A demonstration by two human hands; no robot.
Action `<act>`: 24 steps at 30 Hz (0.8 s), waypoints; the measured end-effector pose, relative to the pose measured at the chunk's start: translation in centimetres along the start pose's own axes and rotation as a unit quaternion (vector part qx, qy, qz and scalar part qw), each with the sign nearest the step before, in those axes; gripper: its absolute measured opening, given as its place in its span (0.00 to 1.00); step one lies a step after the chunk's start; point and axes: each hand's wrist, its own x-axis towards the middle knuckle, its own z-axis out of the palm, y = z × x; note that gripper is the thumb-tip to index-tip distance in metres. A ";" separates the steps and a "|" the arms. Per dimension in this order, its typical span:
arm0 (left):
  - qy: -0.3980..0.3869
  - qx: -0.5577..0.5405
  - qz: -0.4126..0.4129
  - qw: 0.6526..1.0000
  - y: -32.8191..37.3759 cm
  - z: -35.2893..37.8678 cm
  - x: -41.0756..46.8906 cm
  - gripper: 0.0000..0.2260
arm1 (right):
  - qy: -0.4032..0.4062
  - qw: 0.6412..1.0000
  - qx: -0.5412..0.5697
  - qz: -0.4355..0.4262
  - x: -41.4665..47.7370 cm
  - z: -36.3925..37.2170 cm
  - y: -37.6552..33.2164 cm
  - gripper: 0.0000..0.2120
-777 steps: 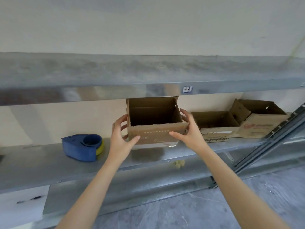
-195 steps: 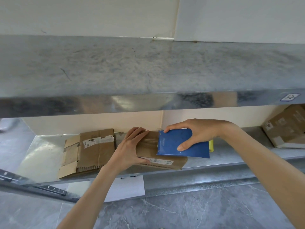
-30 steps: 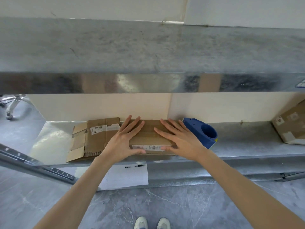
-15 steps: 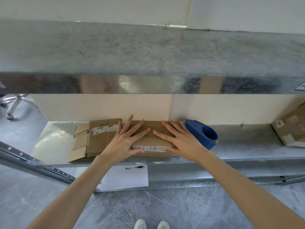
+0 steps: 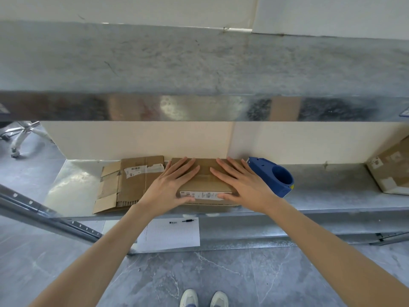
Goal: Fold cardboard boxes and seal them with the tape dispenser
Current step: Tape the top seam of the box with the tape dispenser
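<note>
I've got left hand (image 5: 170, 187) and right hand (image 5: 245, 185) flat, fingers straight, pressing the closed box (image 5: 205, 185); judging sealing step, next needs the tape dispenser (image 5: 273, 175).

Metal shelf (image 5: 332, 187) — sealed box (image 5: 205, 180), flattened cardboard (image 5: 132, 185), tape dispenser (image 5: 272, 176).

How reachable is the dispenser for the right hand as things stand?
Likely yes. The right hand lies flat on the box, holding nothing. The dispenser sits on the same shelf right beside it, to its right, with nothing between them.
</note>
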 end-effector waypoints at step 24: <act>0.068 -0.206 -0.157 0.963 2.7 -0.2 -0.6 0.48 | 0.119 0.939 0.311 0.086 -0.4 0.7 -0.7 0.39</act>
